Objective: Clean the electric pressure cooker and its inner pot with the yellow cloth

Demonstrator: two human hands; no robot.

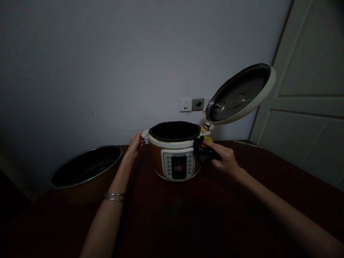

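Note:
An electric pressure cooker [156,157] with a white rim and a brownish-gold body stands upright on the table, its control panel facing me. Its round lid [242,94] is swung up and tilted to the right on the hinge. The inside of the cooker looks dark. My left hand [136,143] is closed at the white handle [145,133] on the cooker's left side. Bunched in my right hand [224,157] is a black and yellow cloth [205,152], pressed against the cooker's upper right side. My right fingers are partly hidden by the cloth.
To the left, an inner pot [114,166] with a metal rim and dark inside leans at a tilt, beside my left forearm. Wall sockets [185,105] are behind the cooker. The dark red table [172,215] meets the wall, and a panelled door [303,104] is at right.

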